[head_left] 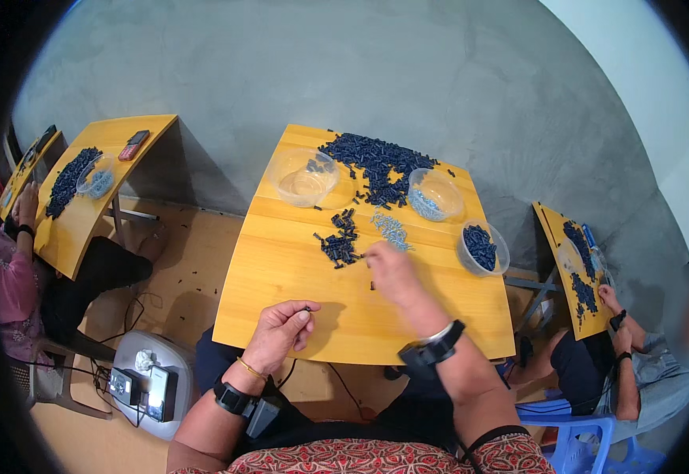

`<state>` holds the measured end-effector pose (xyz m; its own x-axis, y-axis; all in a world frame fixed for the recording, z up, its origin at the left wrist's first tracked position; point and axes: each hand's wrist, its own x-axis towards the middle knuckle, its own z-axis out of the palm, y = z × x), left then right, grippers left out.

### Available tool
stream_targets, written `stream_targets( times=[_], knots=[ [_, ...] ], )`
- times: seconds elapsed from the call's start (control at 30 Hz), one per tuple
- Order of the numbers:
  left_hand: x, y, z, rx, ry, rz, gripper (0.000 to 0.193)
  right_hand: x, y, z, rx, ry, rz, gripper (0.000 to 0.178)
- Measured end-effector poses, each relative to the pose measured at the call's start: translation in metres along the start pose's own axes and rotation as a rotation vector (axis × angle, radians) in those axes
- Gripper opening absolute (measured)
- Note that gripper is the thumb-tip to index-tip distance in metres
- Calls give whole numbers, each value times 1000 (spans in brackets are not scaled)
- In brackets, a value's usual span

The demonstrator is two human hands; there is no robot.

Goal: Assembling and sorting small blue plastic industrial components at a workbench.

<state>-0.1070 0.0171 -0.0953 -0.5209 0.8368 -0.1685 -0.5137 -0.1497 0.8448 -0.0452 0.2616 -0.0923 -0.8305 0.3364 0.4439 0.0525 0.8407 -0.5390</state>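
Beyond your shirt (336, 458), your left grip (281, 327) pinches a dark piece (306, 309) above the surface (265, 265), droppable if that pinch slackens, while your right grip (394, 275), its hold unclear, could brush and scatter nearby screws (392, 230).

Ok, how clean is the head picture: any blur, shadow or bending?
In the head view, the right hand looks softly blurred, the left hand casts a shadow on the table, whose near edge bows; the head view's corners go black.
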Motion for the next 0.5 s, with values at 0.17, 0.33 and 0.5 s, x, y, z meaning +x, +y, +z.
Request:
stream_targets(
  times=[0.17,0.33,0.5],
  knots=[
    [4,-6,4,90,-44,99,18,3,61,-54,-174,-23,155,8],
    [4,-11,10,304,-1,213,17,5,66,-54,-283,-77,165,10],
    [6,-14,11,321,18,210,17,-2,74,-48,-307,-144,161,8]
  ],
)
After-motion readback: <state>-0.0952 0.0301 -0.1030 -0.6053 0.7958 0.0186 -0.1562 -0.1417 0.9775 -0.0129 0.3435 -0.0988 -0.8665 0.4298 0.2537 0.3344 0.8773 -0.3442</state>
